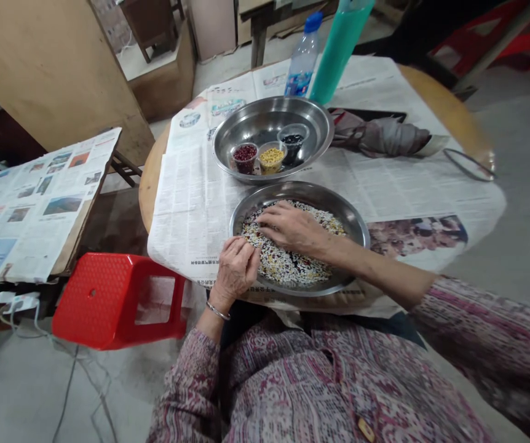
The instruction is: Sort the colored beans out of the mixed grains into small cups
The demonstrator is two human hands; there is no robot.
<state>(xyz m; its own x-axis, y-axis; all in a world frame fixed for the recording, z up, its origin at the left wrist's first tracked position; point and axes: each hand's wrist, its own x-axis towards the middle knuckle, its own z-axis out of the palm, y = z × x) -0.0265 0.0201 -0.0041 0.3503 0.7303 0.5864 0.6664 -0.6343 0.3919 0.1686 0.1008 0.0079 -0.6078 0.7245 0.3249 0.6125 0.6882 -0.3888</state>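
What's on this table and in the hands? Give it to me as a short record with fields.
left hand: fingertips at the mixed beans
right hand: resting on the mixed beans
holder: steel basin
beyond: second steel basin holding three small cups of red, yellow and dark contents
table: round wooden table, under newspaper
nearby: plastic water bottle, teal bottle

On our table (147, 191), newspaper (191, 209) lies under two bowls: the near bowl (356, 224) holds mixed beans (288, 271), and the far bowl (272, 120) holds three cups (272, 157). Behind the far bowl stands a bottle (302, 61), and an umbrella (380, 136) lies to its right. A stool (117, 301) sits left of the table.
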